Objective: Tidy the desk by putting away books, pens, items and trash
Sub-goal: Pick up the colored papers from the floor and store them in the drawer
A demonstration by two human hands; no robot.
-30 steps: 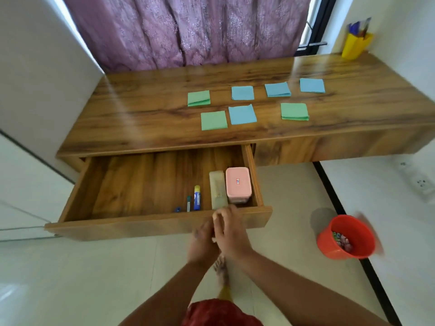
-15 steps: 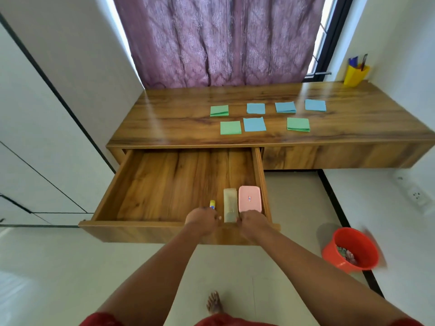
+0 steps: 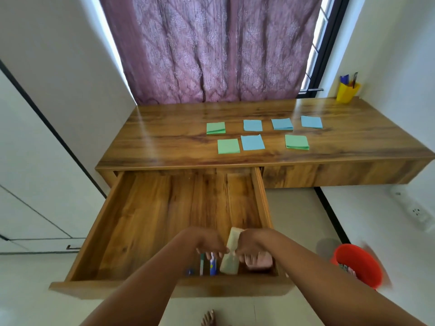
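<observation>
Wooden drawer (image 3: pixel 146 222), no legible labels

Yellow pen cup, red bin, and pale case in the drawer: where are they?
Yellow pen cup (image 3: pixel 346 92), head view, on its front wall.
Red bin (image 3: pixel 363 269), head view, on its outer side.
Pale case (image 3: pixel 229 263), head view, on its lower half.
</observation>
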